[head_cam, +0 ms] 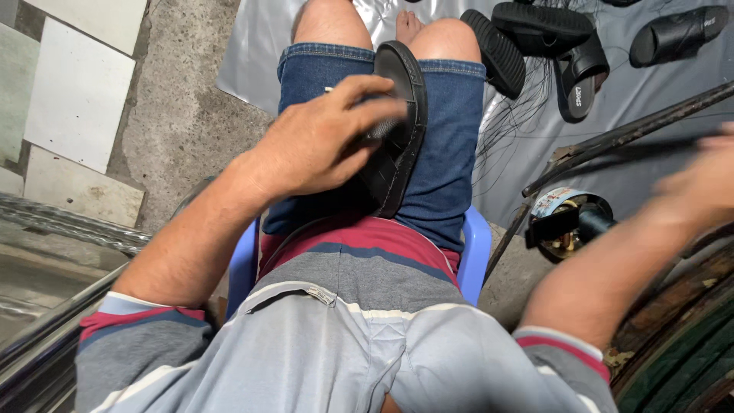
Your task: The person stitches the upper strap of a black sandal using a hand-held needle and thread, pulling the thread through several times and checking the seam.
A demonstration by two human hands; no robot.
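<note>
Head view: left hand (317, 141) grips a black rubber slide sandal (397, 130) at centre frame, resting on the denim-clad lap, fingers hiding its strap. Right hand (699, 183), blurred at right edge, grip unreadable.

Left hand (317, 141) grips a black sandal (397, 130) lying on the lap, over denim shorts (447, 153). Right hand (703, 180) blurred, raised near a dark rod (627, 134); grip unclear. 4 black sandals (550, 38) on grey sheet (650, 92). Blue stool (478, 252) beneath.

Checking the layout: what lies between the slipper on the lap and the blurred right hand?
Head view: the denim-clad right thigh, then grey sheet with loose black strands.
</note>
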